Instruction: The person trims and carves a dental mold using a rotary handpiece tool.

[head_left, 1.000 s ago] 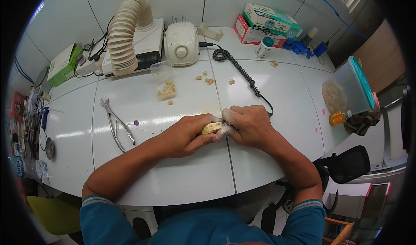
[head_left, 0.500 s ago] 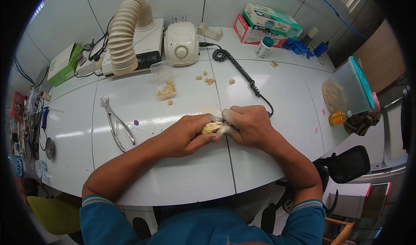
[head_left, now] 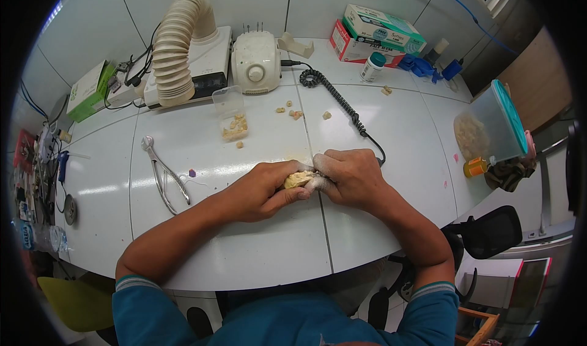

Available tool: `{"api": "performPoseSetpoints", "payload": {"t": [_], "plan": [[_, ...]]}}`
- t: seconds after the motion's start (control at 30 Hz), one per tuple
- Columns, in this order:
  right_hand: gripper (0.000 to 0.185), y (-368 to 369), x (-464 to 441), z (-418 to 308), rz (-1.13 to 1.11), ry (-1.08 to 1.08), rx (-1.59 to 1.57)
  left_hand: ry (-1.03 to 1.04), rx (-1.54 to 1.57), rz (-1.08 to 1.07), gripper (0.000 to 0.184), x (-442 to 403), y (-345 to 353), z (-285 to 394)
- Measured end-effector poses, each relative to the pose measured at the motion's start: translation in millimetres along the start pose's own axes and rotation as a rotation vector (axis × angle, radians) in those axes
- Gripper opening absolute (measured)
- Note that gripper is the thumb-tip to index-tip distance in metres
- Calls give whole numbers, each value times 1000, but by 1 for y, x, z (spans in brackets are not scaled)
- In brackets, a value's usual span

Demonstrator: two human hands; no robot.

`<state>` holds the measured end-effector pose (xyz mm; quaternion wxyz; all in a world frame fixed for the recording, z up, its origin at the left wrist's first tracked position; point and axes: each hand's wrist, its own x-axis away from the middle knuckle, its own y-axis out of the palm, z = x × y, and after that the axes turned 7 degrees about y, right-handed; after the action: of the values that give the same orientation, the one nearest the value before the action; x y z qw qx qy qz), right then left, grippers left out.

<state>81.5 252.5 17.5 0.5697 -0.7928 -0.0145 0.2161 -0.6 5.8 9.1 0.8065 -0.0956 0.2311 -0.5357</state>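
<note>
My left hand (head_left: pixel 269 188) grips a pale yellow piece (head_left: pixel 298 180) that looks like a dental cast, its thumb along the near side. My right hand (head_left: pixel 351 176) is closed against its right end, with white dust on the fingers. A coiled black cord (head_left: pixel 336 95) runs from the white micromotor control box (head_left: pixel 255 63) down behind my right hand. The handpiece on it is mostly hidden by my fingers, with a thin grey tip showing at the cast. Both hands meet just above the white table (head_left: pixel 269 248).
Metal forceps (head_left: pixel 162 175) lie left of my forearm. Beyond my hands stand a clear plastic box (head_left: pixel 234 123) of small yellowish pieces and several loose pieces (head_left: pixel 296 114). Behind are a dust extractor hose (head_left: pixel 174 52), mask boxes (head_left: pixel 379 34) and a white bottle (head_left: pixel 372 68). A lidded tub (head_left: pixel 483 126) stands right.
Both hands keep nearly the same place and grip. The yellow piece is turned very slightly between the fingers.
</note>
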Motion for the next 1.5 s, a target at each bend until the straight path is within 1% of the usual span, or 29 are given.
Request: {"api": "performPoseSetpoints", "payload": {"t": [0.47,0.63,0.73,0.83,0.87,0.93,1.03,1.13,1.23,1.33,1.43,1.5], "plan": [[33,-2,0,-2,-12,17,13,25,-8,15,31,0,1,-2],[40,-2,0,-1,40,19,14,9,-11,7,31,2,0,-5],[47,-7,-2,0,74,39,-5,116,-30,78,36,1,4,-7],[53,-12,-3,1,91,58,-16,69,-30,42,49,3,3,-8],[55,-13,-4,2,97,65,-20,58,-52,43,50,3,2,-6],[56,-13,-3,7,84,96,-28,35,-99,38,52,3,1,-2],[57,-19,-5,19,113,147,-14,111,-48,129,53,2,6,-1],[61,-21,-6,33,138,267,10,7,-72,196,52,10,9,-12],[60,-27,-8,46,156,351,9,72,-437,188,54,4,1,-6],[59,-27,-7,53,126,387,-4,61,-708,133,52,-6,-5,10],[58,-29,-8,53,103,392,-26,63,-828,26,52,-7,-6,21],[57,-27,-7,52,89,389,-31,18,-889,15,53,-5,-7,27]]}}
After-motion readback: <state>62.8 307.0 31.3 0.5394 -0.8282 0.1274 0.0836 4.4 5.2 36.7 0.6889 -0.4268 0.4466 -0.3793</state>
